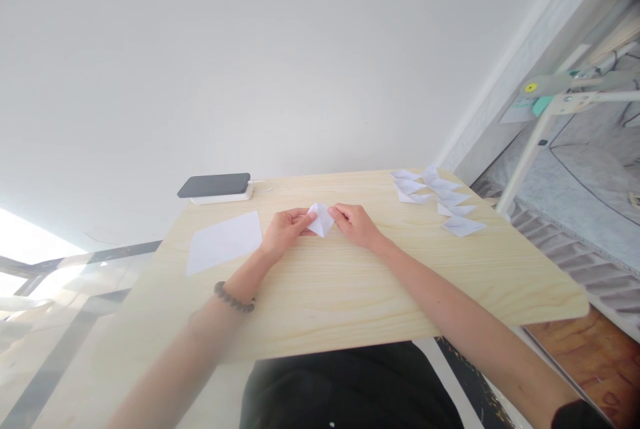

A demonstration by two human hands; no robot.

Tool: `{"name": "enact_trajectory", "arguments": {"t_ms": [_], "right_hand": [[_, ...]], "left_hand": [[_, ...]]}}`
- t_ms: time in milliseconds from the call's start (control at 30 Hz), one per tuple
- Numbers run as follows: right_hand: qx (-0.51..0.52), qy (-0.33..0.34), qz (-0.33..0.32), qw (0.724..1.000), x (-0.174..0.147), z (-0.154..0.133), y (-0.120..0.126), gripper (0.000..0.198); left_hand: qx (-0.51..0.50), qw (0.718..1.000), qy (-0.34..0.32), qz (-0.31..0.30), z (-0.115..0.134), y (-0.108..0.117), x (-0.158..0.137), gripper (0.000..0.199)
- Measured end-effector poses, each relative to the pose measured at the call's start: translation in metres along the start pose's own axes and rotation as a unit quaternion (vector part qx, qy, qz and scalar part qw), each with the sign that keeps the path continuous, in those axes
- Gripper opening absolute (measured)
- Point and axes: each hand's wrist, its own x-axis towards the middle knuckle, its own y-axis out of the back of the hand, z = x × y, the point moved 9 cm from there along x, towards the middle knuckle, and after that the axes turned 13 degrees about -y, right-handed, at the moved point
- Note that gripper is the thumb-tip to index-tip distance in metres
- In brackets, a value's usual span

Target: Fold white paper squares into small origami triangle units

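Between my hands, just above the middle of the table, is a small piece of folded white paper [321,221] with a diamond-like outline and visible creases. My left hand [287,232] pinches its left side, thumb on top and fingers beneath. On the other side, my right hand [354,223] grips the right edge between thumb and curled fingers. A flat sheet of white paper [225,242] lies on the table to the left of my left hand. Several folded paper pieces [464,226] rest in two overlapping rows at the far right.
A dark phone [215,185] sits on a white block [223,199] at the back left, with a white cable plugged in. The pale wooden table [320,309] backs onto a white wall [300,69]. A white metal frame [530,155] stands beyond its right side.
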Motion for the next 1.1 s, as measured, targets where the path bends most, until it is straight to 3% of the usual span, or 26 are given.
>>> {"name": "enact_trajectory", "arguments": {"t_ms": [133,333,700,1100], "right_hand": [[0.001,-0.015,0.032,0.999,-0.001,0.000,0.003,0.034],[-0.011,-0.004,0.040,0.999,0.000,-0.005,0.001,0.035],[-0.019,-0.005,0.021,1.000,0.001,0.002,0.001,0.034],[-0.008,-0.027,0.002,1.000,0.001,0.007,-0.001,0.037]], "left_hand": [[0.028,0.999,0.027,-0.038,-0.004,-0.007,-0.004,0.042],[0.034,0.999,0.022,-0.016,-0.003,-0.004,-0.003,0.040],[-0.044,0.997,0.047,-0.046,-0.005,-0.011,-0.004,0.046],[-0.027,0.998,0.043,-0.048,-0.001,-0.009,-0.004,0.045]]}}
